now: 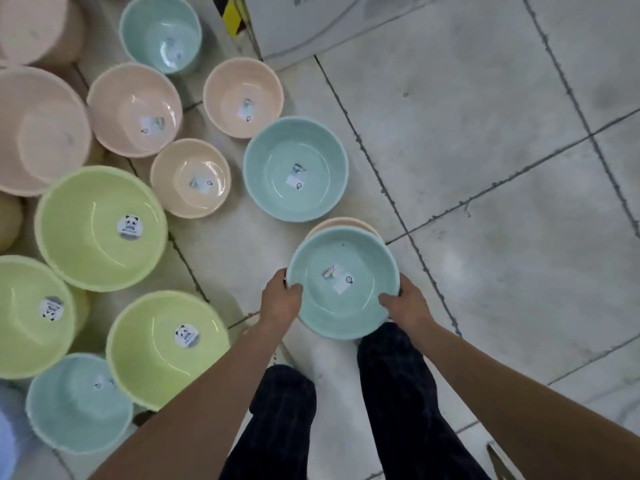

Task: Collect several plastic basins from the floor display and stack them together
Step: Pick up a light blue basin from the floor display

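Note:
I hold a teal basin (pixel 341 299) with a white label inside, above my legs. My left hand (pixel 281 297) grips its left rim, thumb over the edge. My right hand (pixel 405 303) grips its right rim the same way. A pink basin (pixel 341 223) peeks out just behind and below the teal one; whether they touch I cannot tell. Another teal basin (pixel 270 168) stands on the floor just beyond. Several pink, green and teal basins lie to the left.
Pink basins (pixel 133 109) (pixel 242 97) (pixel 190 176) and green basins (pixel 100 228) (pixel 166 348) crowd the floor at left. A white carton (pixel 311 22) stands at the top. Grey tiled floor (pixel 502 168) stretches to the right. My dark trouser legs (pixel 391 393) are below.

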The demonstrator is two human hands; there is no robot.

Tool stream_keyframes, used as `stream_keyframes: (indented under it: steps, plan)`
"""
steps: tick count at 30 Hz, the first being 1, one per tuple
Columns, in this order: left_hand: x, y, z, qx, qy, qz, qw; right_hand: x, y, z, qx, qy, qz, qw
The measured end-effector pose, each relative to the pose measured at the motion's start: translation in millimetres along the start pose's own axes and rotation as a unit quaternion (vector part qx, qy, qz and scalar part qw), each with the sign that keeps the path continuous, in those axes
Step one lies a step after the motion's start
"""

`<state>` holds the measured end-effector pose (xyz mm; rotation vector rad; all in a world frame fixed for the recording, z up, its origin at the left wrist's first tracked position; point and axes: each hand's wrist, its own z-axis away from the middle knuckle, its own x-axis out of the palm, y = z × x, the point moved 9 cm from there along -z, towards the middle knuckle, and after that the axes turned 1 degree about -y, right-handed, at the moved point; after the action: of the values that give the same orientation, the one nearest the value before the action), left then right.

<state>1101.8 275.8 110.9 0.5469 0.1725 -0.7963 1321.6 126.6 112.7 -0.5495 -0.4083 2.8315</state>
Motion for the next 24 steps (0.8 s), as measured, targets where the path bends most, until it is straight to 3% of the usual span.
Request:
stream_keyframes:
  steps: [4, 9, 14, 24]
  plan:
    - [13.6, -24.3, -31.5, -0.019, 0.017, 0.011, 1.0, 13.9, 1.9, -38.8, -0.003, -0.016, 0.038, 0.999]
    - [49.6, -27.5, -77.4, 0.015, 0.003, -0.021, 1.0, 6.1, 5.2, -90.2, -0.016, 0.034, 0.078, 0.996]
    - [82.1, -28.9, -118.4, 0.038, 0.027, -0.086, 0.995, 5.1, 33.9, -141.5, 0.013, 0.033, 0.083, 0.996]
    - [41.8, -27.1, -113.7, 0.006, 0.125, 0.073, 0.989, 28.9, -25.9, -116.7, -0.107, 0.045, 0.046, 0.992]
